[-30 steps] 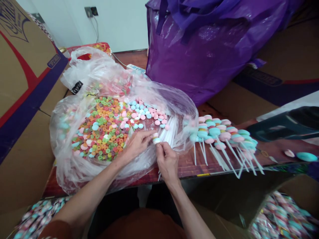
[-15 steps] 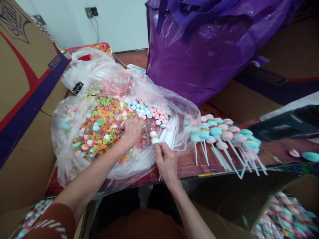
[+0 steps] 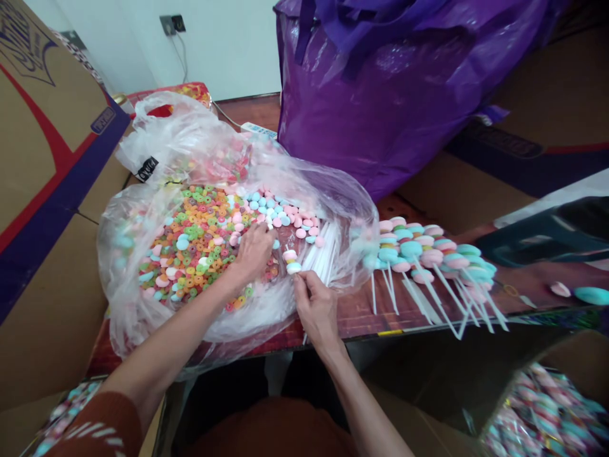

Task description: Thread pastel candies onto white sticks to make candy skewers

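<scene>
My right hand [image 3: 316, 308] pinches a white stick below a small stack of candy [image 3: 291, 261]: pink on top, a yellow ring, then a pale piece. My left hand [image 3: 257, 249] reaches down with bent fingers among the loose candies; its fingertips are partly hidden, so what they hold does not show. Ring gummies [image 3: 204, 238] in orange, green and red lie left of it, mixed with pink and blue marshmallows. More pink and blue marshmallows [image 3: 280, 212] lie just beyond it. White sticks [image 3: 325, 251] rest in a bundle near my right hand.
A clear plastic bag [image 3: 128, 254] lies under and around the candies. Finished candy skewers [image 3: 428, 251] are piled on the right along the table edge. A purple bag [image 3: 380, 101] stands behind, a cardboard box [image 3: 42, 190] on the left. Wrapped candies [image 3: 547, 412] fill a box below right.
My left hand has shifted slightly down among the candies. My right hand holds the candy stick in nearly the same place. The view has shifted a little.
</scene>
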A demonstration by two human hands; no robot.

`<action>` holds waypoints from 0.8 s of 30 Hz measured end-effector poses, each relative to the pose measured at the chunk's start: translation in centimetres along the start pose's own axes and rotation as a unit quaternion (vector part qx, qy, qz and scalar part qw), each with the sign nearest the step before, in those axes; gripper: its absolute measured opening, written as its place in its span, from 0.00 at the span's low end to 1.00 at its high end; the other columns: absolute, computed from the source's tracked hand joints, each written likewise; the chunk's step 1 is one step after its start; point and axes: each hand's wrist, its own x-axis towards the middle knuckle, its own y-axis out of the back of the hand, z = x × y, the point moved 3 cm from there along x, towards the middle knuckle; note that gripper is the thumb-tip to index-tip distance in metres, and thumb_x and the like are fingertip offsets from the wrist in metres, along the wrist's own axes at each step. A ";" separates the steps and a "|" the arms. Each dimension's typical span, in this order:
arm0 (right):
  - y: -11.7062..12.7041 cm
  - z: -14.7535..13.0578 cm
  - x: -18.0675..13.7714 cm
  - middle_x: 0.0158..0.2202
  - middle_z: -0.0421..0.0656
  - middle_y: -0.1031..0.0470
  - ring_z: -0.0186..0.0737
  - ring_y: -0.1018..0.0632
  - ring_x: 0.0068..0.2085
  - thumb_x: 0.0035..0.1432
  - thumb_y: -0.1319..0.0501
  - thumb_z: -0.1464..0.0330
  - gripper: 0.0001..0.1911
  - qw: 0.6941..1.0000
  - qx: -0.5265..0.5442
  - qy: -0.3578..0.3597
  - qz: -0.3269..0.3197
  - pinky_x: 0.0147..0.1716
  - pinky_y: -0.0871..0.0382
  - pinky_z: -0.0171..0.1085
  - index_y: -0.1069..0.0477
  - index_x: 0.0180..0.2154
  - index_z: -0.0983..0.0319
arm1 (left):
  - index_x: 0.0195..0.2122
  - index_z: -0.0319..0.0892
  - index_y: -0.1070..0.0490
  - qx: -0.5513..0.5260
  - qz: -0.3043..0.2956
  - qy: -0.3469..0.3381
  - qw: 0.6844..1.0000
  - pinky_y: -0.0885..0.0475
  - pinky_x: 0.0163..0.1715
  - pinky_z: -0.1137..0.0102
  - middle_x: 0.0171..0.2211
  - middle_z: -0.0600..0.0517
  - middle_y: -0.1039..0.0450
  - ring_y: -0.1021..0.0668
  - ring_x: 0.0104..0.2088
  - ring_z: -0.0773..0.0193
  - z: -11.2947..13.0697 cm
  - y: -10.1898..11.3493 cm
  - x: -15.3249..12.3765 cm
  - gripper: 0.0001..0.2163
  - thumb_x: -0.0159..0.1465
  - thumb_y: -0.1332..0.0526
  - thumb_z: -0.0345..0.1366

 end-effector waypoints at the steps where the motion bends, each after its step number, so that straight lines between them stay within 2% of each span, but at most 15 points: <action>1: 0.0 0.0 0.0 0.19 0.33 0.39 0.31 0.37 0.21 0.66 0.47 0.63 0.15 1.000 0.001 0.000 0.000 0.24 0.45 0.31 0.30 0.29 0.61 | 0.40 0.41 0.22 -0.044 0.013 0.026 0.999 0.31 0.40 0.66 0.40 0.44 0.22 0.23 0.42 0.55 -0.3 0.0 0.0 0.11 0.66 0.45 0.29; 5: 0.0 0.1 0.0 0.20 0.33 0.40 0.31 0.37 0.21 0.66 0.46 0.63 0.15 1.000 0.007 0.004 0.000 0.24 0.45 0.31 0.30 0.29 0.61 | 0.38 0.44 0.20 -0.242 0.061 0.096 0.963 0.31 0.36 0.70 0.35 0.51 0.19 0.22 0.34 0.62 -1.3 -0.1 -0.4 0.09 0.64 0.41 0.35; 9: 0.0 0.1 -0.1 0.20 0.33 0.39 0.31 0.37 0.22 0.66 0.46 0.63 0.14 1.000 0.030 0.004 0.003 0.24 0.44 0.31 0.29 0.31 0.61 | 0.42 0.43 0.20 -0.365 0.087 0.110 0.920 0.28 0.41 0.70 0.40 0.51 0.18 0.20 0.38 0.63 -1.0 -0.4 -1.1 0.10 0.63 0.39 0.34; 11: 0.0 0.1 -0.1 0.20 0.33 0.38 0.31 0.37 0.22 0.66 0.47 0.63 0.14 0.999 0.036 0.005 -0.002 0.24 0.43 0.31 0.29 0.31 0.61 | 0.43 0.42 0.20 -0.362 0.093 0.114 0.921 0.28 0.43 0.69 0.41 0.50 0.18 0.20 0.40 0.62 -0.8 -0.5 -1.4 0.10 0.63 0.39 0.33; 13: 0.0 0.0 -0.1 0.20 0.34 0.38 0.31 0.36 0.22 0.66 0.47 0.63 0.14 0.999 0.033 0.007 -0.005 0.24 0.43 0.31 0.29 0.31 0.61 | 0.43 0.43 0.20 -0.314 0.086 0.099 0.940 0.28 0.43 0.69 0.41 0.50 0.19 0.21 0.40 0.61 -0.6 -0.6 -1.5 0.10 0.64 0.39 0.34; 17: -0.1 0.0 0.0 0.20 0.34 0.37 0.31 0.36 0.22 0.66 0.47 0.62 0.15 1.000 0.021 0.006 -0.002 0.24 0.44 0.31 0.29 0.31 0.61 | 0.43 0.44 0.20 -0.200 0.044 0.013 0.979 0.30 0.40 0.69 0.38 0.48 0.23 0.23 0.39 0.61 0.0 -0.6 -1.6 0.10 0.66 0.41 0.33; 19: -0.1 0.0 0.0 0.20 0.34 0.37 0.31 0.36 0.21 0.67 0.47 0.62 0.15 1.000 0.021 0.003 -0.007 0.24 0.43 0.31 0.29 0.31 0.61 | 0.42 0.44 0.20 -0.197 0.037 0.000 0.980 0.31 0.39 0.70 0.38 0.48 0.24 0.23 0.38 0.62 0.0 -0.6 -1.6 0.11 0.66 0.42 0.32; 24: -0.1 0.1 -0.1 0.21 0.34 0.36 0.32 0.35 0.22 0.66 0.47 0.62 0.15 1.000 0.016 0.005 -0.016 0.25 0.43 0.31 0.28 0.31 0.61 | 0.39 0.42 0.20 -0.268 0.070 0.056 0.959 0.31 0.39 0.71 0.35 0.51 0.23 0.24 0.35 0.63 -0.8 -0.8 -1.3 0.10 0.64 0.42 0.30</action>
